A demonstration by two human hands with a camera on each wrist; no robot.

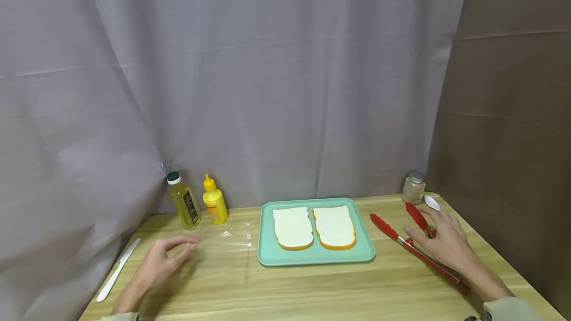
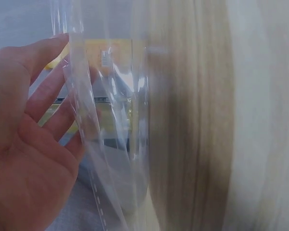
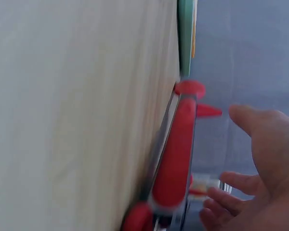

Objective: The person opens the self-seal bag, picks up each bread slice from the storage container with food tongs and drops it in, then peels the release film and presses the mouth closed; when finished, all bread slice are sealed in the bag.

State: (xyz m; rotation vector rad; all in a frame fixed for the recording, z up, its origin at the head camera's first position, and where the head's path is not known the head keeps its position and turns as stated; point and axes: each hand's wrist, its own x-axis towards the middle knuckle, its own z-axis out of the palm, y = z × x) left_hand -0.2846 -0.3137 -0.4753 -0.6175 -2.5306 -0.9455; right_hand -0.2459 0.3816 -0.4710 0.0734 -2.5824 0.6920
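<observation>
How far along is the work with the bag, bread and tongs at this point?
Early. Done: two bread slices lie side by side on the green tray. In hand: the left hand touches the clear plastic bag; the right hand hovers open over the red tongs, no grip yet. Left: the slices are unbagged, and the mustard bottle and knife lie apart from both hands.

Red tongs (image 1: 412, 247) lie open on the table; clear plastic bag (image 1: 223, 241) lies flat.

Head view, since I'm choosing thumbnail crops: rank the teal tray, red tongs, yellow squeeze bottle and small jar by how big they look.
1. teal tray
2. red tongs, partly under the right hand
3. yellow squeeze bottle
4. small jar, similar distance to the bottle, plainly smaller
</observation>
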